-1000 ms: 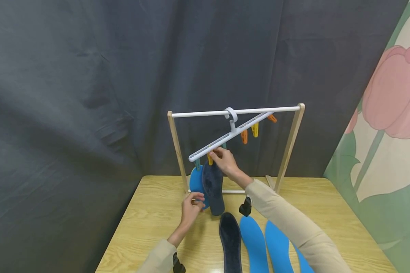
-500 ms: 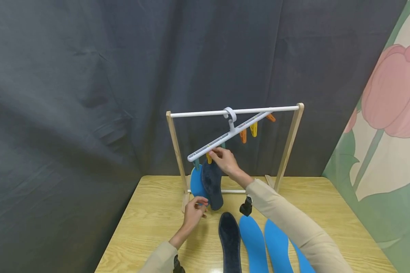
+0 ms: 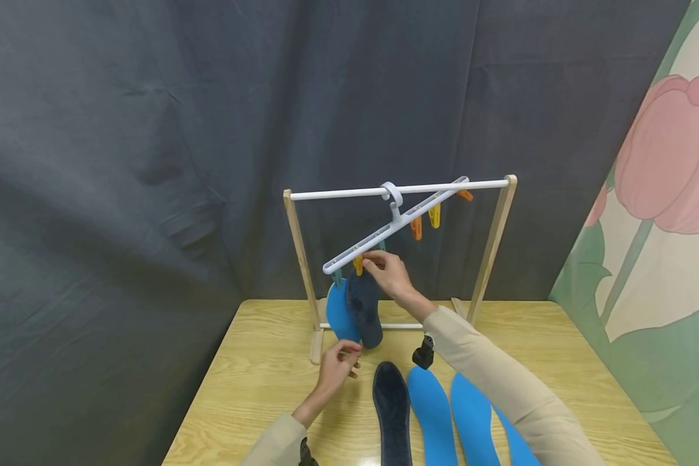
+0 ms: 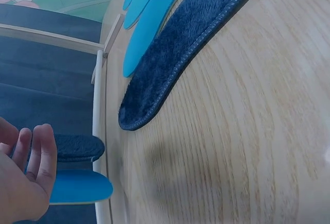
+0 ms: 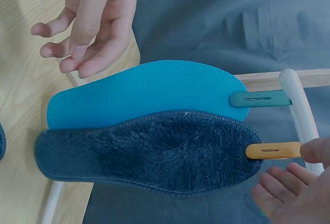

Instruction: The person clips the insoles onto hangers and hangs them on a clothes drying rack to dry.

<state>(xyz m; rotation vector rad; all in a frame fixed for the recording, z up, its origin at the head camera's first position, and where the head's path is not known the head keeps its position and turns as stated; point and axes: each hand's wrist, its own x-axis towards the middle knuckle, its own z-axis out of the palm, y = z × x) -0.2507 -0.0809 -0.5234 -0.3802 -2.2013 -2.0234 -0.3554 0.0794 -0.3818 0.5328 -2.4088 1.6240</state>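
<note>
Blue insole (image 5: 149, 90) edge near left hand (image 5: 93, 15)

A fuzzy, dark blue, foot-shaped cloth insole (image 5: 154, 153) is hanging from a yellow plastic clip (image 5: 273, 151), its narrow end pointing down. A smooth, bright blue, foot-shaped insole (image 5: 154, 91) is hanging partly behind it from a blue-green plastic clip (image 5: 260, 99).

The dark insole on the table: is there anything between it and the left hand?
Nothing visible stands in the way. In the head view, only table shows between the left hand and the dark insole. The hanging blue insole and hanging dark insole are farther back.
</note>
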